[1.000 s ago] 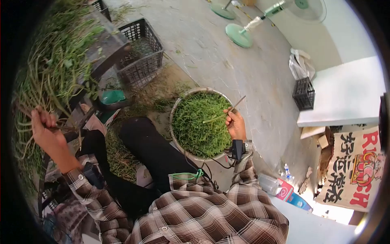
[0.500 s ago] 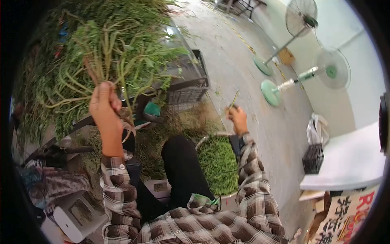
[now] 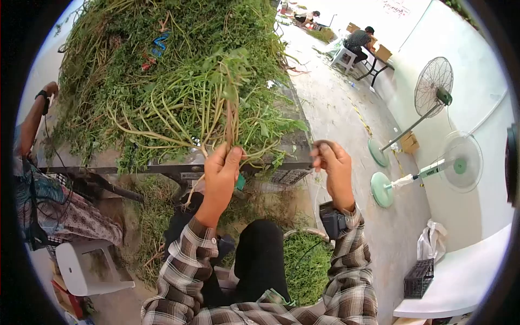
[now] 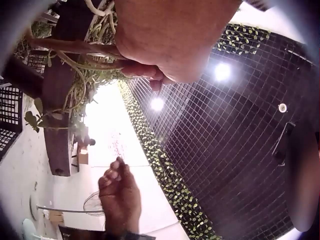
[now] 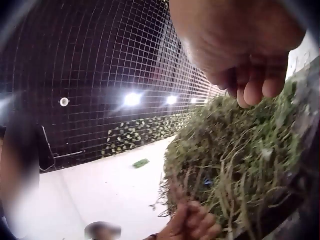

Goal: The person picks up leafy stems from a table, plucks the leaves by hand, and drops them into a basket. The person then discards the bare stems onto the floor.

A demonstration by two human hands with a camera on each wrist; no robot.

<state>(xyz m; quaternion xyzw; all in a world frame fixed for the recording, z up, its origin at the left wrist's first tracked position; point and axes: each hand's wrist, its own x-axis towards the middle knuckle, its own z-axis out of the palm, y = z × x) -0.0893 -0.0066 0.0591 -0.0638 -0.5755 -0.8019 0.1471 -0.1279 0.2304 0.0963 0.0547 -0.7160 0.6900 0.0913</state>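
My left hand [image 3: 221, 172] grips a bunch of long leafy stems [image 3: 230, 122], their bare ends dangling below the fist and the leafy part pointing away over the table. To its right is my right hand [image 3: 335, 170], raised beside the table corner with fingers loosely bent. A small dark bit shows at its fingertips, too blurred to tell what it is. In the right wrist view, bent fingers [image 5: 255, 90] hang in front of a large heap of green plants [image 5: 225, 150]. By my knee stands a round tub [image 3: 314, 232] full of picked greens [image 3: 306, 271].
The dark table edge [image 3: 162, 169] runs across in front of me. Two standing fans [image 3: 382, 189] are on the right, with a black crate [image 3: 420, 279] nearer me. A white stool [image 3: 81, 265] and another person's arm [image 3: 33, 116] are at left. Plant scraps [image 3: 149, 230] litter the floor.
The head view has swung left and up to the heap. My right hand has moved from over the tub to near the left hand; the long stem it held no longer shows in it.
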